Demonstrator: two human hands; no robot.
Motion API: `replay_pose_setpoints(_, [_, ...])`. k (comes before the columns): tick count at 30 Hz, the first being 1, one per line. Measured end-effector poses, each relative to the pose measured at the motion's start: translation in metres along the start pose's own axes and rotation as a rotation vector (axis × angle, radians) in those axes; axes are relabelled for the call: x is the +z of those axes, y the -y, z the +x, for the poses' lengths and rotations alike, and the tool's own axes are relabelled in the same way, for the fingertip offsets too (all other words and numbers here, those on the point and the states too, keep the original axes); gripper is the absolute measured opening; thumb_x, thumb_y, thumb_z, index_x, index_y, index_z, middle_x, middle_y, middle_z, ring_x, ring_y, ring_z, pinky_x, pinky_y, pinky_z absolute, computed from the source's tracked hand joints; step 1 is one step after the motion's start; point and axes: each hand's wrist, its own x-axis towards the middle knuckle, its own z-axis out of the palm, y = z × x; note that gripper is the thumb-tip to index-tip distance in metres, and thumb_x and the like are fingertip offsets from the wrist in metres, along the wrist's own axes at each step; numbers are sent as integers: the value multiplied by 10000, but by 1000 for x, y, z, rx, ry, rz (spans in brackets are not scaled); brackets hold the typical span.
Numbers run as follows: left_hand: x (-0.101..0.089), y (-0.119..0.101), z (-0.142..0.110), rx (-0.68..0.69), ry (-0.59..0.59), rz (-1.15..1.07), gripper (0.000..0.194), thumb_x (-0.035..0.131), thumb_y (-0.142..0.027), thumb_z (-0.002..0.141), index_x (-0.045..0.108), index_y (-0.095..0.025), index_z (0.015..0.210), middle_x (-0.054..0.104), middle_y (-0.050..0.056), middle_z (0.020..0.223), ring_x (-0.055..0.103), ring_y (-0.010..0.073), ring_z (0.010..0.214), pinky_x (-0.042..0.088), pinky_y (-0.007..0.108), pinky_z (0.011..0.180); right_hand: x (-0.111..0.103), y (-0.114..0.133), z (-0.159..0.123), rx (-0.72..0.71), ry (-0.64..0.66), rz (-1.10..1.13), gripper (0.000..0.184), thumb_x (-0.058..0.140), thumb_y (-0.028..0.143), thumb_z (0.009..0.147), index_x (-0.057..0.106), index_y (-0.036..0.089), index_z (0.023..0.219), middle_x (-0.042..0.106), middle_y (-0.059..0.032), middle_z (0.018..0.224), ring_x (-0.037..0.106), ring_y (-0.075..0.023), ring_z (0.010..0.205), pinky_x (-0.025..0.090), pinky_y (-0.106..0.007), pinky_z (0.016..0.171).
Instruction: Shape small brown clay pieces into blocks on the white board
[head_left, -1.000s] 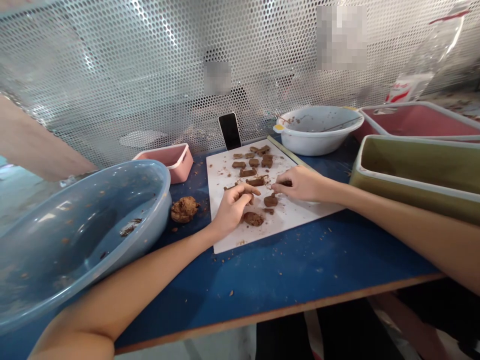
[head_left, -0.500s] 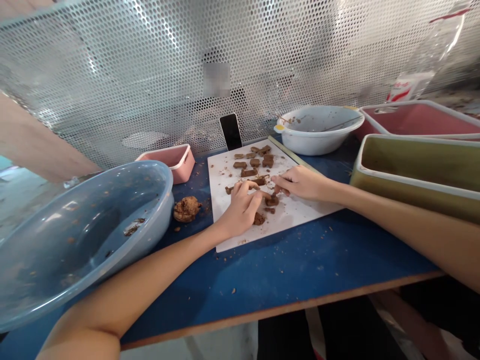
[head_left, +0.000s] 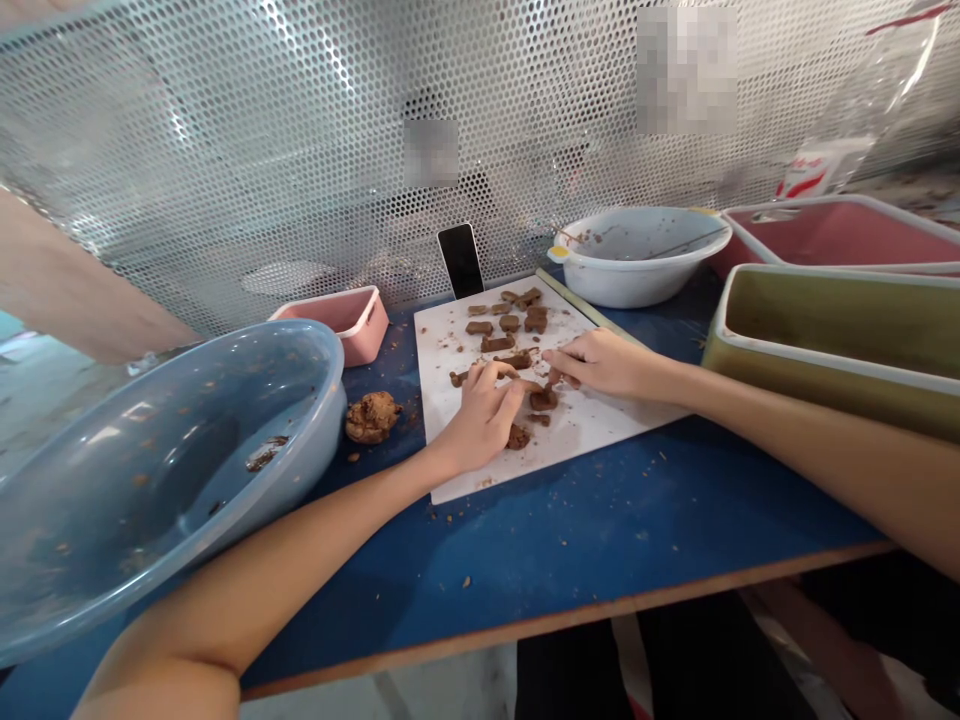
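A white cutting board [head_left: 600, 420] lies on the blue table [head_left: 570, 540] and carries several small brown dough pieces [head_left: 504, 325]. My left hand [head_left: 480, 415] rests on the board's middle, fingers curled around a small lump of dough, with another lump [head_left: 517, 437] by its heel. My right hand [head_left: 607, 362] comes in from the right, fingers pinched together on a dough piece [head_left: 544, 398] at the board's centre. The two hands' fingertips almost meet. A bigger ball of brown dough [head_left: 371, 416] sits on the table left of the board.
A large blue bowl [head_left: 150, 470] fills the near left. A pink tub [head_left: 341, 318], a black phone [head_left: 460, 260] leaning on the perforated metal screen, a white bowl [head_left: 637, 255], a green tub [head_left: 832, 340] and a red tub [head_left: 840, 235] ring the board. Crumbs dot the table.
My left hand has slid right and nearer over the board, covering the flat lump. My right hand's fingers have moved left to meet it.
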Motion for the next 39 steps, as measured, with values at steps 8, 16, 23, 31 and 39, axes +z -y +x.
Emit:
replay_pose_setpoints(8, [1,-1,0,9,14,-1,533,262,-437,1203,747,-234,1115,568,115,1386,473,294,1339,367,539,1284,0,1,0,-3,5,-1,734,401,709,1118,714,214,674,633,-28,567,573,-166,587,382,-352,694])
replay_pose_setpoints(16, [-1,-2,0,5,34,16,528,274,-428,1201,749,-226,1084,560,121,1372,467,310,1336,361,570,1275,0,4,-2,-4,1,-25,782,382,745,1106,585,227,556,561,-23,505,525,-160,551,365,-358,682])
replay_pose_setpoints(23, [0,0,-1,18,-25,-7,480,299,-396,1200,748,-237,1148,582,118,1358,495,292,1330,385,542,1256,1,-1,0,-2,-4,16,768,389,750,1109,746,214,689,668,-35,588,605,-175,598,404,-351,702])
replay_pose_setpoints(31, [0,1,1,36,2,32,495,302,-388,1195,777,-254,1152,583,114,1350,489,298,1318,379,553,1266,0,0,-1,-23,-1,12,777,382,762,1107,721,224,660,638,-29,556,578,-174,575,404,-356,710])
replay_pose_setpoints(39, [2,2,1,38,29,41,510,302,-397,1196,779,-232,1124,570,124,1392,477,313,1367,357,578,1286,-1,6,-2,5,20,-17,748,414,659,1130,604,227,549,576,-22,513,541,-159,548,414,-364,751])
